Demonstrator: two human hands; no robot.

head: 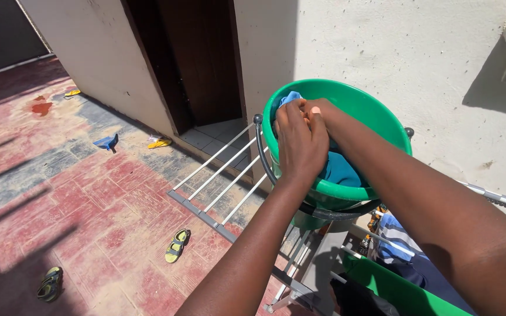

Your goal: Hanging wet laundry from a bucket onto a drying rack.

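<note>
Floor: at far left you see a red and grey tiled yard with green sandals [177,246] and a blue dustpan [107,142] lying well apart from your hands.
Rack: a white drying rack [221,175] spreads out just left of the bucket, its rails bare on this wing (clothes already hang lower right).
Left hand: your left hand [301,143] lies over the bucket mouth, fingers curled down onto the cloth; it looks clenched on it, though the fingertips are hidden.
Cloth: the blue cloth [341,169] sits inside the bucket, bunched directly under both hands, one corner poking up at the far rim.
Handling: I judge it soft and limp, likely wet and so heavier than it looks; take it by a gathered handful near the top, since it will sag and drip.
Bucket: the green bucket [376,117] rests on the rack top, its handle hanging down in front.
Right hand: your right hand [318,108] meets the left at the far rim; I cannot tell whether it grips the cloth.
Wall: a pale sunlit wall [440,76] stands behind.
</note>
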